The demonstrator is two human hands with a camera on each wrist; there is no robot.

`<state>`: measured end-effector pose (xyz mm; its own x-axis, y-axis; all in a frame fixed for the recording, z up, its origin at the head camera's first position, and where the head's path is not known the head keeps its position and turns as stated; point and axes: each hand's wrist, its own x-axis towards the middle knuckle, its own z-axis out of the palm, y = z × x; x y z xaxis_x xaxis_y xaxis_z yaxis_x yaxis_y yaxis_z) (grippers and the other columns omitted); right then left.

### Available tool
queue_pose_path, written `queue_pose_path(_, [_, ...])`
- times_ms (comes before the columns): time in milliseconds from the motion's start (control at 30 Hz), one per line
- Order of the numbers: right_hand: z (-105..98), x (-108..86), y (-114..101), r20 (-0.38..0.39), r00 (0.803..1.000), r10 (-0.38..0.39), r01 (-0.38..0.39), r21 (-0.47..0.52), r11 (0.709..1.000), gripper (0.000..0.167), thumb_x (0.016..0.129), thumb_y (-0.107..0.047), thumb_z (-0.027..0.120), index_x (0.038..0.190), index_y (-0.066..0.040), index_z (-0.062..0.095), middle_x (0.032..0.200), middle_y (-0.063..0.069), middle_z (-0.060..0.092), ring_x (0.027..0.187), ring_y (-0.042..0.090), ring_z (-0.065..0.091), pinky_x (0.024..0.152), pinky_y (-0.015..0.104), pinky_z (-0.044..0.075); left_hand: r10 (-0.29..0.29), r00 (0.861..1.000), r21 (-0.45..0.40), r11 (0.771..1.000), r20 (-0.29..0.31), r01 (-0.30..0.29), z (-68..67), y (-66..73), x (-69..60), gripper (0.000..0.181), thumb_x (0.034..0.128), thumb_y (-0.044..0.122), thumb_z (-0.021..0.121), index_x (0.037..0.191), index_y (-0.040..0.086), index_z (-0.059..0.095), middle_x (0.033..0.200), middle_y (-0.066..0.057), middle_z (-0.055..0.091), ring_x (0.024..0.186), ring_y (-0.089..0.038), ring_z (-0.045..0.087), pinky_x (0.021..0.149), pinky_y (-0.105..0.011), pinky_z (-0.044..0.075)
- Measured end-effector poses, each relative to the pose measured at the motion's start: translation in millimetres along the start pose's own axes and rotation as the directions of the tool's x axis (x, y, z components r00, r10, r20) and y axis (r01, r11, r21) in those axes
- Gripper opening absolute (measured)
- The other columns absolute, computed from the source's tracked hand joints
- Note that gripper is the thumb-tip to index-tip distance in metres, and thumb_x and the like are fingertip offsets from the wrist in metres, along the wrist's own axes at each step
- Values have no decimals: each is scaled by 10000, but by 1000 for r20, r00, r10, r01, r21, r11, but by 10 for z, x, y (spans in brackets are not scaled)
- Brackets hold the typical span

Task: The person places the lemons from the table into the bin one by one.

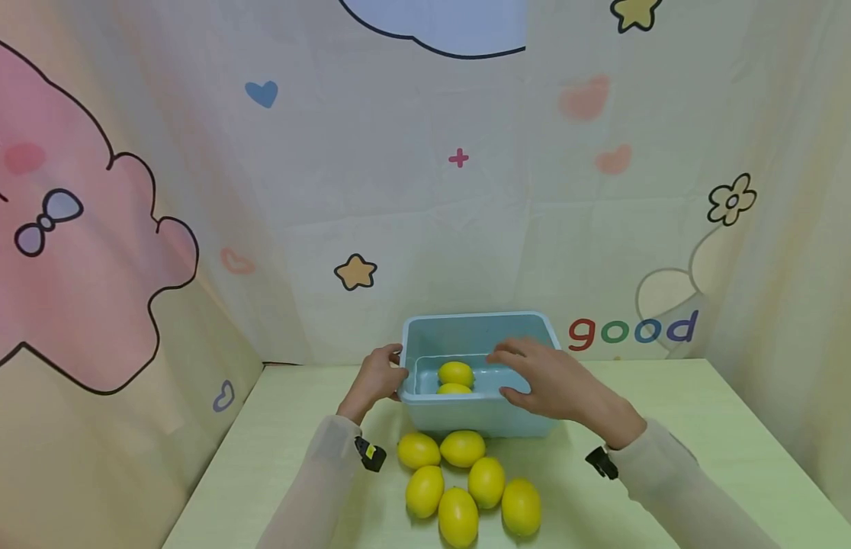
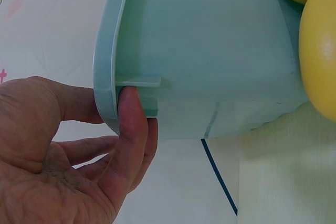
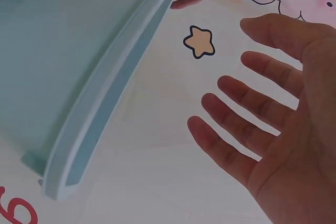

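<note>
A light blue plastic bin (image 1: 476, 419) stands on the table with two lemons (image 1: 456, 374) visible on its floor. My left hand (image 1: 379, 377) grips the bin's left rim; in the left wrist view the thumb and fingers (image 2: 134, 121) pinch the rim (image 2: 107, 72) from both sides. Over the bin's right part hovers my right hand (image 1: 552, 377), its fingers spread and relaxed. The right wrist view shows that palm holding nothing, apart from the rim (image 3: 100, 95). Several more lemons (image 1: 457, 517) lie in a loose group just in front of the bin.
A pale green table (image 1: 624, 427) spreads to both sides of the bin. Right behind it hangs a printed cloth (image 1: 398, 213) with hearts, stars and the word "good", and cloth also closes off the left and right sides.
</note>
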<state>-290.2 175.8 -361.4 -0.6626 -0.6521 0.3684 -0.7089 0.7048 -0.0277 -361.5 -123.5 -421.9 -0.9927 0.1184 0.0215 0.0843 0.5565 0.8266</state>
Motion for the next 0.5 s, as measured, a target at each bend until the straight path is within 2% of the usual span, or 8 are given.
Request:
queue_pose_path(300, [102, -165, -91, -25, 999, -40, 41, 29, 999, 382, 863, -288, 733, 1222, -202, 634, 1232, -5, 624, 1115, 206, 612, 874, 370, 579, -2, 1000, -5, 1000, -3, 2, 4, -15, 20, 532, 877, 35, 595, 1400, 10, 496, 1163, -223, 609, 770, -234, 661, 523, -314, 596])
queue_pose_path(500, [191, -276, -172, 16, 999, -45, 44, 60, 997, 366, 862, -295, 737, 1205, -223, 633, 1204, -35, 623, 1076, 175, 611, 895, 367, 572, 14, 1000, -7, 1000, -2, -14, 4, -24, 16, 530, 873, 34, 592, 1394, 1, 499, 1139, -219, 611, 757, -222, 653, 516, -315, 594])
